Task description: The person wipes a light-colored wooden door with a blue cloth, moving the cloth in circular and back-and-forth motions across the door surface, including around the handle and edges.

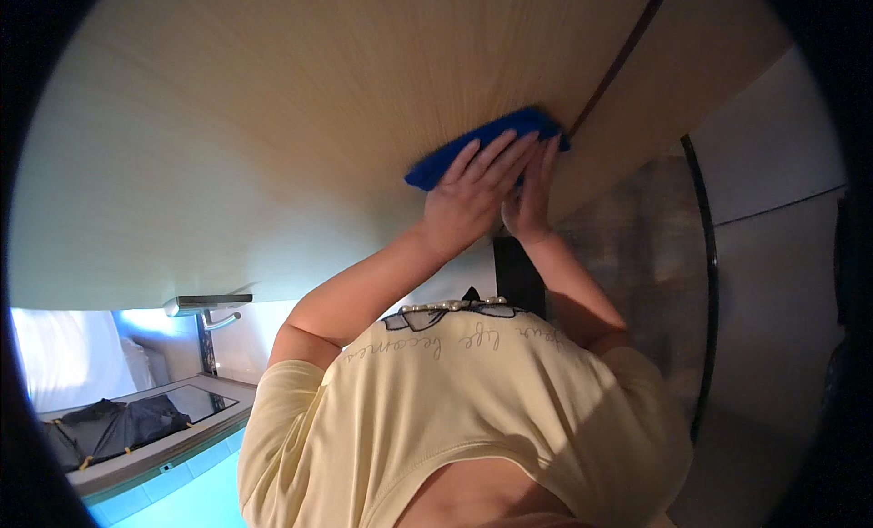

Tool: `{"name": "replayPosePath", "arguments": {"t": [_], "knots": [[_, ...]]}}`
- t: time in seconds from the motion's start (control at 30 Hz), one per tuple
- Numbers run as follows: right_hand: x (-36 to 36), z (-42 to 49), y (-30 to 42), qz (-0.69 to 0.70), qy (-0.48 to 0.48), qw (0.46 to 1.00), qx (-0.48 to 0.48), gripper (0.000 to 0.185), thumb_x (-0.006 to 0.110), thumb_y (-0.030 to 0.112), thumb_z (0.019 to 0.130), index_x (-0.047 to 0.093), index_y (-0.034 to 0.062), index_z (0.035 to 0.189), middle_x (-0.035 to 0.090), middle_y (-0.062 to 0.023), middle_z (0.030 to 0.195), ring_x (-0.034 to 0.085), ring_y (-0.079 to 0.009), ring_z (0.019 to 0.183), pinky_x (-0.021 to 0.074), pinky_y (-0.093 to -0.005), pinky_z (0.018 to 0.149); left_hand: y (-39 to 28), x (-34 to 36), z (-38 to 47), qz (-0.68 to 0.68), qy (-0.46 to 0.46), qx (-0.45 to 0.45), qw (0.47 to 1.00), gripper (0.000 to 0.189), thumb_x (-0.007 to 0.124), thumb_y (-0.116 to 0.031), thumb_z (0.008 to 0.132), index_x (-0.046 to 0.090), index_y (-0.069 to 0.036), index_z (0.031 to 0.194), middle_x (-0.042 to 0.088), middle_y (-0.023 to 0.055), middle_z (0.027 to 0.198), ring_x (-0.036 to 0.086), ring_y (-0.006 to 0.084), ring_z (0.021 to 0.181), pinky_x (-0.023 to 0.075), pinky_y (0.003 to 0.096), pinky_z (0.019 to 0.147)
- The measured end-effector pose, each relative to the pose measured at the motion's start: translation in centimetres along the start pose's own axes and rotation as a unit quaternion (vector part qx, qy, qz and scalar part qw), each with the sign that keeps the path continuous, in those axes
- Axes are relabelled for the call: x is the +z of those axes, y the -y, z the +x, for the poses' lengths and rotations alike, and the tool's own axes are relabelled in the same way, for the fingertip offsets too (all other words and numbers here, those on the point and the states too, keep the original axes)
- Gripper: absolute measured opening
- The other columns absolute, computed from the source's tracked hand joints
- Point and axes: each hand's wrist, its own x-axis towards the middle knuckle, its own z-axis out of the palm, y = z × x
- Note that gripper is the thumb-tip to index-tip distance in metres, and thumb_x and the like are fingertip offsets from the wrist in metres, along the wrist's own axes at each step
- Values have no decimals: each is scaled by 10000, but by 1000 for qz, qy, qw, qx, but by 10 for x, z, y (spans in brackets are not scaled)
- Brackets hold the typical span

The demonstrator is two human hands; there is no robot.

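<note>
A folded blue cloth (pixel 494 139) lies pressed against a broad wood-grain door or panel (pixel 327 84). My left hand (pixel 470 187) is flat on the cloth with its fingers spread a little over it, pinning it to the surface. Close beside it, its fingers partly behind those of the left, my right hand (pixel 535 187) presses at the cloth's right end. The two hands touch or nearly touch. The cloth's right tip reaches a dark strip (pixel 617 64) that runs across the panel. Part of the right palm and the cloth's underside are hidden.
A metal lever handle (pixel 211 308) juts from the panel's edge at left. Beyond it, a counter (pixel 225 402) carries a crumpled black plastic bag (pixel 123 426). Pale wall panels (pixel 777 282) with a dark curved edging (pixel 706 255) stand at right.
</note>
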Motion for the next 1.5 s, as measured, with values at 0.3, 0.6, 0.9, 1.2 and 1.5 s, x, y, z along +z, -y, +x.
{"name": "replayPosePath", "arguments": {"t": [0.3,0.6,0.9,1.2,1.5], "knots": [[21,51,38,-43,-91,988,-118,591,362,381,876,261,-20,1299,190,-242,1361,152,-413,1261,54,-549,991,30,-19,-20,36,-117,-96,988,526,482,-109,739,426,-193,1255,383,9,1302,311,213,1200,185,388,967],[13,98,83,-37,-33,984,-173,545,377,340,867,314,-4,1285,232,-215,1358,179,-394,1262,-23,-515,999,51,-42,-26,76,-235,-192,950,491,481,-208,762,429,-191,1250,365,9,1316,305,204,1219,165,421,985],[43,65,129,-22,-40,972,-230,510,410,346,854,396,0,1229,322,-214,1309,234,-381,1236,11,-515,1005,58,-45,-84,89,-204,-238,946,455,513,-238,764,467,-167,1211,399,30,1285,326,246,1188,252,437,919],[56,129,210,-43,-17,969,-243,496,382,314,858,379,8,1248,293,-218,1326,233,-370,1242,-1,-499,1009,117,-107,-94,56,-277,-274,919,443,493,-247,790,452,-163,1223,364,48,1316,315,234,1211,213,409,964],[101,107,280,-41,20,966,-254,526,419,262,842,316,-2,1284,258,-235,1339,197,-400,1248,-15,-509,1001,163,-133,-170,30,-233,-258,937,494,508,-240,755,433,-185,1241,363,30,1318,309,231,1215,228,406,956]]}}
